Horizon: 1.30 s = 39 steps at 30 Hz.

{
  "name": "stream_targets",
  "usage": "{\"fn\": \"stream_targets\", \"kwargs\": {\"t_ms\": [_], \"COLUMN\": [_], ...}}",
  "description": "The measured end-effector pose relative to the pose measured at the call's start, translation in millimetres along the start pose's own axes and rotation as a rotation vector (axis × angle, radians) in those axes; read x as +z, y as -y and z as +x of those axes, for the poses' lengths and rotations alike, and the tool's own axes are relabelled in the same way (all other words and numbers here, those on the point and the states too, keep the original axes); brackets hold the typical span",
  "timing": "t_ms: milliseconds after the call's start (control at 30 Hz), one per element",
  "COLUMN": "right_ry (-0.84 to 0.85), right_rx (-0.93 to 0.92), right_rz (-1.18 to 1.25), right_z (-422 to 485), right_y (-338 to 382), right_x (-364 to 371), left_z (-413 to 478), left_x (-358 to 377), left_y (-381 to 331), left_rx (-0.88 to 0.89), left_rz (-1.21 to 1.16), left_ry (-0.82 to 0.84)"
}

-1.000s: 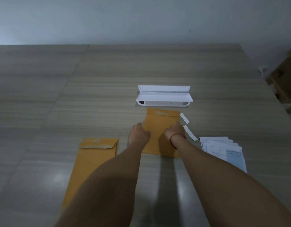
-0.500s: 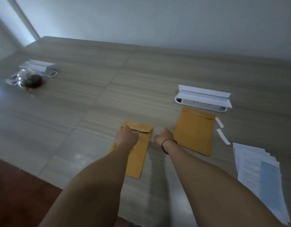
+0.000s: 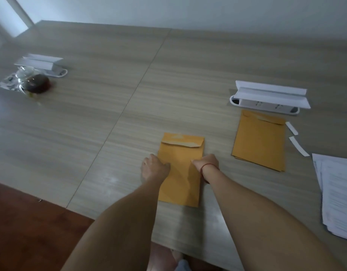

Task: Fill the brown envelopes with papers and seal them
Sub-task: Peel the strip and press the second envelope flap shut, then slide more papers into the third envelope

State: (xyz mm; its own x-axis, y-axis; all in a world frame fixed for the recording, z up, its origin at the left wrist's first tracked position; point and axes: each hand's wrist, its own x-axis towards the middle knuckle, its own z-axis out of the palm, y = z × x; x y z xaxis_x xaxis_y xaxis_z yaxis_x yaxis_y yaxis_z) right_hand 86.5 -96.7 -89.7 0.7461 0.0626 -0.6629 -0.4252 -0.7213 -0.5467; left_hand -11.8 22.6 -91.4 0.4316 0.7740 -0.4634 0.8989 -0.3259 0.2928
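Observation:
A brown envelope (image 3: pixel 180 169) lies flat near the table's front edge, its flap folded down at the far end. My left hand (image 3: pixel 155 169) grips its left edge with the thumb on top. My right hand (image 3: pixel 205 162), a red band at the wrist, grips its right edge the same way. A second brown envelope (image 3: pixel 259 141) lies to the right on at least one more, apart from both hands. At the far right lies a fanned stack of printed papers (image 3: pixel 337 192).
Two white paper strips (image 3: pixel 298 146) lie between the right envelope and the papers. A white socket box (image 3: pixel 266 98) with raised lids sits behind the right envelope. Far left are another white box (image 3: pixel 43 63) and a plastic bag with something dark (image 3: pixel 33 83). The table edge (image 3: pixel 80 212) runs diagonally at the lower left.
Both hands left the right envelope and moved left to the other one. My right hand has just closed on its right edge. The view has swung left.

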Motion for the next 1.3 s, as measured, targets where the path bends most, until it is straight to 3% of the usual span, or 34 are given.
{"fn": "stream_targets", "kwargs": {"t_ms": [267, 433, 667, 867, 1033, 1167, 1300], "right_ry": [-0.004, -0.042, -0.201, -0.235, -0.285, -0.221, -0.145], "right_rx": [-0.021, -0.061, 0.017, 0.068, -0.015, -0.142, -0.206], "right_rz": [-0.022, -0.022, -0.036, -0.088, -0.218, -0.265, -0.273], "right_z": [-13, -20, -15, -4, 2, 11, 21], "right_y": [8, -6, -83, -158, -183, -189, -185], "right_x": [-11, -56, -156, -194, -197, -196, -198], "left_z": [-10, -41, -113, -160, -172, -172, -166], "left_x": [-12, -5, 61, 115, 137, 146, 150], "left_y": [-17, -49, -120, -131, -130, -138, -147], "left_rx": [-0.009, 0.037, 0.170, 0.181, 0.247, 0.442, 0.462], "left_rz": [-0.132, -0.194, -0.116, -0.033, 0.123, 0.172, 0.143], "left_ry": [-0.003, 0.027, 0.162, 0.208, 0.113, 0.104, 0.132]}}
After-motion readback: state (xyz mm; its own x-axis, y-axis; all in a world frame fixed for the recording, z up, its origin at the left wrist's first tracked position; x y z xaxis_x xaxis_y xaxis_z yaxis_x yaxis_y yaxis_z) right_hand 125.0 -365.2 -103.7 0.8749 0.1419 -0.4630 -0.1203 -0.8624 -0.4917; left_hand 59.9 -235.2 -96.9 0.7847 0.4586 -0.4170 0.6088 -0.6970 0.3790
